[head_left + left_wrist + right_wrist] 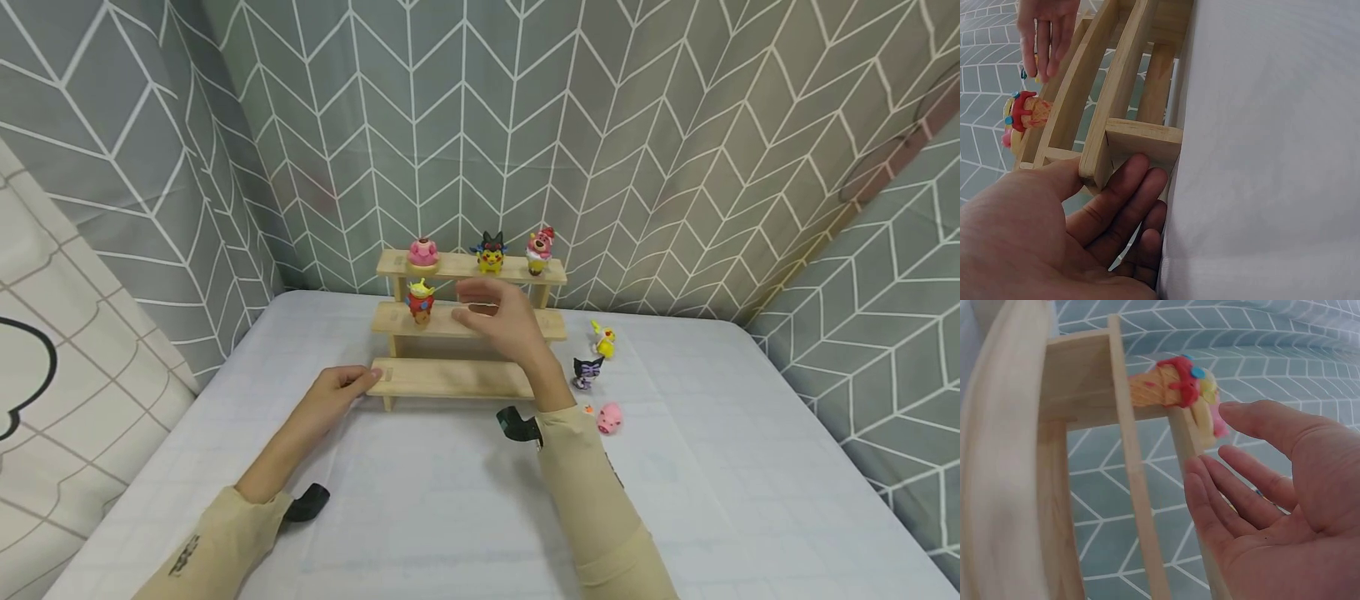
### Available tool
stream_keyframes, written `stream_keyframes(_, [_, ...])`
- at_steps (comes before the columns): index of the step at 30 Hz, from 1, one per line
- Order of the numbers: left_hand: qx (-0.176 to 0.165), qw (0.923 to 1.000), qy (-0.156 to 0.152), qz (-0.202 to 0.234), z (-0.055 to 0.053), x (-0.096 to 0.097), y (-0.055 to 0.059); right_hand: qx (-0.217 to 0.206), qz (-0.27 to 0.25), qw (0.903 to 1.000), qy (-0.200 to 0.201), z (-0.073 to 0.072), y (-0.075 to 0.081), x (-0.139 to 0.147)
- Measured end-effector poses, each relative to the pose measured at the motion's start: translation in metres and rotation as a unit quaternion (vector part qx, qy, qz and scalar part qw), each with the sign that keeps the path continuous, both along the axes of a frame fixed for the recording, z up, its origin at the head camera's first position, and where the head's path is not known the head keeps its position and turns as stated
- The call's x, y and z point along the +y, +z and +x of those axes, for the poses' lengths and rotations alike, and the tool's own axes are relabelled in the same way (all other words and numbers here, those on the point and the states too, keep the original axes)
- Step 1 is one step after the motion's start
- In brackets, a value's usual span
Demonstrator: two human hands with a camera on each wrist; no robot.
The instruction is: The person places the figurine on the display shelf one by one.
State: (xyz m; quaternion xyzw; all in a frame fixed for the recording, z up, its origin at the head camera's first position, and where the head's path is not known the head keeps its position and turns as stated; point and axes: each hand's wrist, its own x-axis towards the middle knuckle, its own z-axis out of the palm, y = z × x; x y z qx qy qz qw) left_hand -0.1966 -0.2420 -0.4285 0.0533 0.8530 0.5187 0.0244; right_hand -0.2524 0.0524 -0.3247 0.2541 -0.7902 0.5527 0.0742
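Note:
A three-tier wooden display stand (453,379) stands on the table. My left hand (341,392) grips the left end of its lowest step, thumb against the top and fingers (1138,172) curled beneath the board. My right hand (504,321) hovers over the middle step with fingers apart and nothing in them. Left of it, a figurine in an ice-cream cone (421,302), red and blue with a green top, stands upright on the middle step. In the right wrist view, the cone figurine (1172,382) is just beyond the right fingertips.
On the top step stand a pink figurine (423,254), a yellow figurine with a black hat (491,252) and a pink bear figurine (539,250). Right of the stand are a yellow figurine (603,340), a black-and-purple one (587,372) and a pink pig (610,418). A patterned curtain (480,125) hangs behind.

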Motion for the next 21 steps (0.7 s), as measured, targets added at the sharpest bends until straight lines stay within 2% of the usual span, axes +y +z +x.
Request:
stream_keyframes(5, [0.001, 1.0000, -0.001, -0.002, 0.001, 0.000, 0.001, 0.006, -0.002, 0.9999, -0.009, 0.001, 0.004, 0.008])
stream_keyframes(11, [0.008, 0.9999, 0.000, -0.012, 0.002, 0.000, 0.004, 0.006, 0.002, 1.0000, -0.007, 0.009, 0.006, 0.022])
stream_keyframes(21, [0.002, 0.9999, -0.001, -0.013, -0.001, -0.001, -0.001, 0.010, 0.020, 0.9989, -0.041, 0.019, 0.000, 0.071])
